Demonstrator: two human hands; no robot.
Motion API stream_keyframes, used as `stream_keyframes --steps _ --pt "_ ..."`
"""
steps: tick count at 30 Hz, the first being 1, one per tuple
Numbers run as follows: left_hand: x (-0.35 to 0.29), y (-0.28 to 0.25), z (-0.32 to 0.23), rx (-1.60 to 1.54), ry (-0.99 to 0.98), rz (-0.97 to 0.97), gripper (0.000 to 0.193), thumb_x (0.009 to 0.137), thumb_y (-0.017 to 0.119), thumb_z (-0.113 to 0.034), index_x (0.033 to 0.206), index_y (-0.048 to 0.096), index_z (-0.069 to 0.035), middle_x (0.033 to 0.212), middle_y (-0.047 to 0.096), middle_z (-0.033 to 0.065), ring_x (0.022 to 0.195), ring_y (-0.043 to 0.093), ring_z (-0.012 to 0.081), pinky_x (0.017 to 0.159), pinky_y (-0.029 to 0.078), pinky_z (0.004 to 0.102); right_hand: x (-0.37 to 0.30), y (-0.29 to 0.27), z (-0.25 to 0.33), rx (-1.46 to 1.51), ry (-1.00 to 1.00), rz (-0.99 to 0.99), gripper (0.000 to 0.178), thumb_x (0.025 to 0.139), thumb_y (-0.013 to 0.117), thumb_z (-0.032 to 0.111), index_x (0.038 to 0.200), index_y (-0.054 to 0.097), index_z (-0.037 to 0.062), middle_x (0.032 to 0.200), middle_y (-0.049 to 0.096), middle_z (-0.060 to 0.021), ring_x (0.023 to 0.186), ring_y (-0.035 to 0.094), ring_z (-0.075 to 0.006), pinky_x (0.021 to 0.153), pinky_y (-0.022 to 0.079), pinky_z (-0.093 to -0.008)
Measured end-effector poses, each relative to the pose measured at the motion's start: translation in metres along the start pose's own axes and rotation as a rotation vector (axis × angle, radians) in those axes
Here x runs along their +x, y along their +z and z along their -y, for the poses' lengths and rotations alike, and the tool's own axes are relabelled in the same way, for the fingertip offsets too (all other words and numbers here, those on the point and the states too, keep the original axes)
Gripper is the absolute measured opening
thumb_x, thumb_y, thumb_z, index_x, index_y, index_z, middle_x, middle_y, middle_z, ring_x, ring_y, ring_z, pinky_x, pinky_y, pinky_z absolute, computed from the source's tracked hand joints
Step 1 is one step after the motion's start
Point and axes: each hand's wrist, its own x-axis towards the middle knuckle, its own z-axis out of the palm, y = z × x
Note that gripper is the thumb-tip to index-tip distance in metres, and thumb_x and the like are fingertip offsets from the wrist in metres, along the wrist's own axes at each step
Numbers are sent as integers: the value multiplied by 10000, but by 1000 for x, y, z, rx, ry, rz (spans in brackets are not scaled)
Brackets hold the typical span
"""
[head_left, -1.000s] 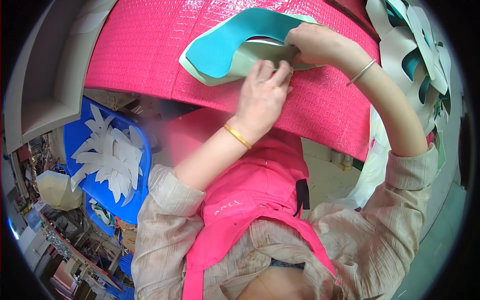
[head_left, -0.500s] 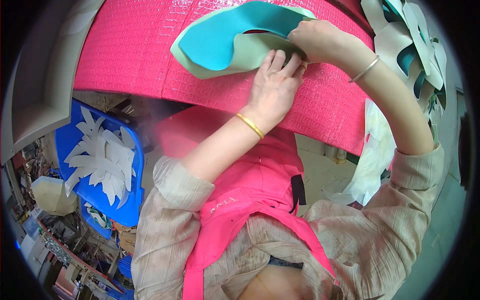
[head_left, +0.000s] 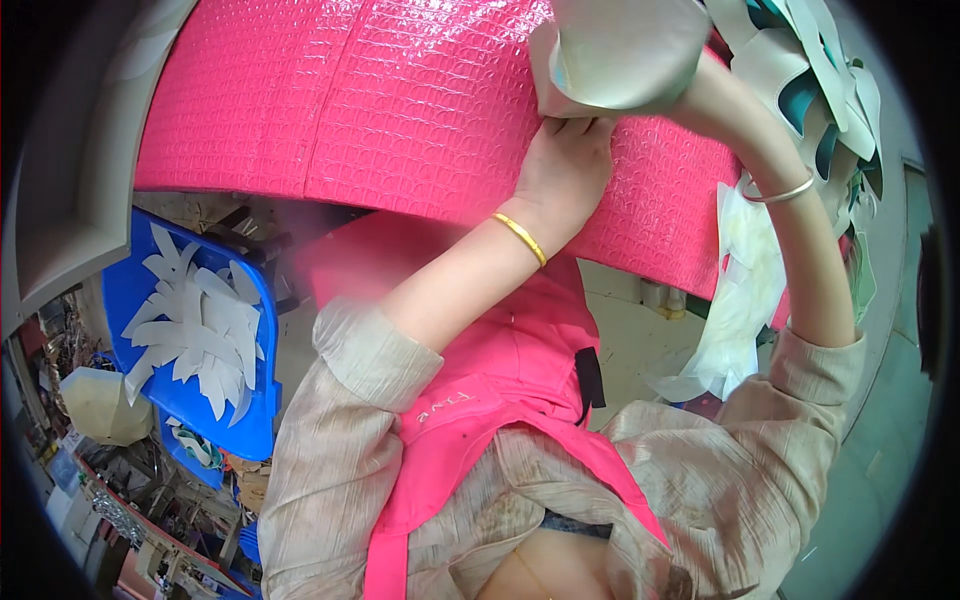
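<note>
A pale grey-green, leather-like sheet piece (head_left: 625,60), bent over in a curve, is above the pink padded surface (head_left: 420,110). My left hand (head_left: 568,165), with a yellow bangle at its wrist, is closed on the piece's lower edge, fingers curled under it. From the right, my right hand (head_left: 695,95) reaches behind the piece. The piece covers its fingers, so their grip is hidden. A silver bangle circles that wrist.
A stack of similar pale and teal pieces (head_left: 820,90) is at the far right. Whitish sheets (head_left: 740,300) hang below it. On the left, a blue plastic bin (head_left: 255,425) holds many white curved strips (head_left: 205,330). A grey frame edge (head_left: 95,235) borders the upper left.
The piece has been lifted and turned from lying with its teal layer up; its pale face now shows. My right hand has moved right and down, behind it. My left hand has shifted slightly.
</note>
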Motion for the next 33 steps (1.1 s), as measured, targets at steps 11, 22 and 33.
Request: stream_keyframes --steps 11,22,33 --pt "4 5 4 -79 13 3 272 736 519 -111 976 569 7 938 500 80 949 470 247 882 390 333 20 -9 5 -190 193 364 219 719 629 128 919 605 40 853 623 -116 802 592 -256 715 469 -345" --pt "11 10 -5 -138 -26 -61 317 748 590 -195 1027 580 -45 938 518 66 919 481 239 856 390 370 3 -14 4 -241 272 435 184 739 613 149 897 609 55 843 621 -109 773 589 -245 702 465 -338" --pt "19 20 -19 110 -9 -3 288 766 577 -189 1034 607 -89 1024 536 42 978 472 236 872 382 382 1 -2 0 -262 220 427 155 759 596 171 874 614 69 832 619 -101 745 586 -234 689 460 -332"
